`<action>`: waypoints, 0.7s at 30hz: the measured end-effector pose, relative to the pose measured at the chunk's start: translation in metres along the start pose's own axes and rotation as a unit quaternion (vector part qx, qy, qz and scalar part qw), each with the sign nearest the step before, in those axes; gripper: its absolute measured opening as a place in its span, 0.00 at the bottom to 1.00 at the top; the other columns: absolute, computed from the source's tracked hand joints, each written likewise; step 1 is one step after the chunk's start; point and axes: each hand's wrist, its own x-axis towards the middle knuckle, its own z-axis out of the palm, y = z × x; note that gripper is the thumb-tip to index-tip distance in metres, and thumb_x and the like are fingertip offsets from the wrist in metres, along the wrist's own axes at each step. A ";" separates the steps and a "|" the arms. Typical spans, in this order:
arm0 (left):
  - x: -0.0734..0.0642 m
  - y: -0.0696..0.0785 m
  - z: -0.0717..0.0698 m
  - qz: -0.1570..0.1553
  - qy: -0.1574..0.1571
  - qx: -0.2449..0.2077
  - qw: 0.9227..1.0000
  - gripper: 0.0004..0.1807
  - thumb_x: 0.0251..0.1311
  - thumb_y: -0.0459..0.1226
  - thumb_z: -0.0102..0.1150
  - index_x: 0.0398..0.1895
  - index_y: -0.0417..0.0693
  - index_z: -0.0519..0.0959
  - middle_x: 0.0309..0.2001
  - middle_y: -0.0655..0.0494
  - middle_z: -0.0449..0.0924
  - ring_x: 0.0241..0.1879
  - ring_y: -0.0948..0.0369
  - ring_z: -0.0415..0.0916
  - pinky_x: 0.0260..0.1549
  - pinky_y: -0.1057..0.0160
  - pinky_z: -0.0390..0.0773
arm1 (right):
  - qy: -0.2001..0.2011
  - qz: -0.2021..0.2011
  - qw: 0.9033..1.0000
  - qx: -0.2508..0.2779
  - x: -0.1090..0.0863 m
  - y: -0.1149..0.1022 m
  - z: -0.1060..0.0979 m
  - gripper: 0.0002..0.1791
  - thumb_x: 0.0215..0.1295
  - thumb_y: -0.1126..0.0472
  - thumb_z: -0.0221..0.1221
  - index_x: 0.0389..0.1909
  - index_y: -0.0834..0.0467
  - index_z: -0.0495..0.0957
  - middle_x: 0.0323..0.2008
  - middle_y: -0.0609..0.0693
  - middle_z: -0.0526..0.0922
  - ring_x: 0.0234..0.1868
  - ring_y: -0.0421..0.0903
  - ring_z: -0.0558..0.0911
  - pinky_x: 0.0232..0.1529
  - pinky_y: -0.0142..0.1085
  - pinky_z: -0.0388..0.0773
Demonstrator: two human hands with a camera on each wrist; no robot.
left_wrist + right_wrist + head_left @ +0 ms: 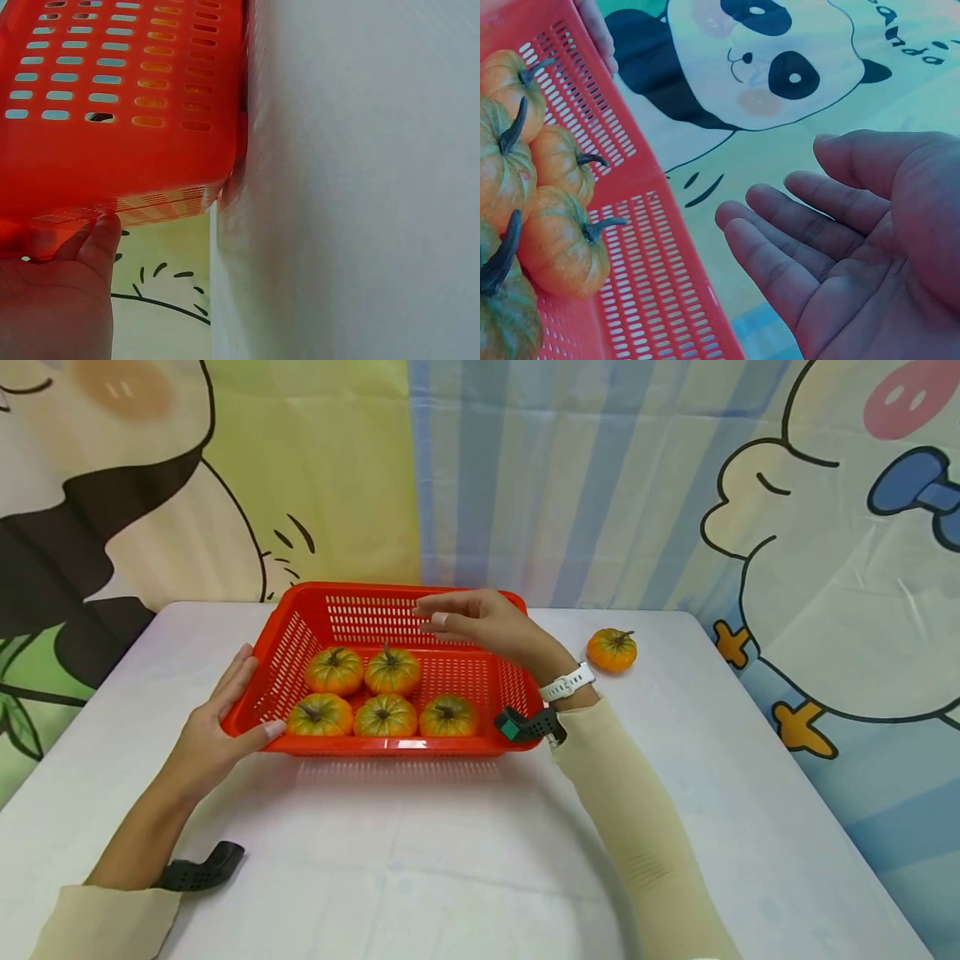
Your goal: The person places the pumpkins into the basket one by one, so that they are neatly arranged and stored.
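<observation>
A red plastic basket (457, 745) with slotted walls stands on the table, several small orange-green pumpkins (382, 716) in its left and front part. At its front left corner my left hand (213, 735) holds the basket, thumb on the front rim and fingers along the outer left side. The left wrist view shows those fingertips (107, 223) against the slotted wall. Above the basket's right part hovers my right hand (487, 622), fingers loosely extended. In the right wrist view its palm (870, 292) shows nothing in it. Another small pumpkin (611, 650) lies outside, right of the basket.
A white cloth covers the table (420, 860). Behind it hangs a printed curtain (510, 477) with cartoon animals. Black straps are on both wrists, and a white watch (567, 682) is on the right one.
</observation>
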 end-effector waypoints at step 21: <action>0.001 -0.001 0.000 0.008 -0.001 -0.007 1.000 0.49 0.60 0.37 0.63 0.78 0.55 0.43 0.78 0.67 0.36 0.75 0.60 0.37 0.41 0.80 0.71 | 0.060 -0.039 0.996 0.057 -0.062 0.008 -0.014 0.23 0.72 0.64 0.53 0.66 0.67 0.68 0.60 0.61 0.75 0.59 0.55 0.77 0.57 0.43 0.74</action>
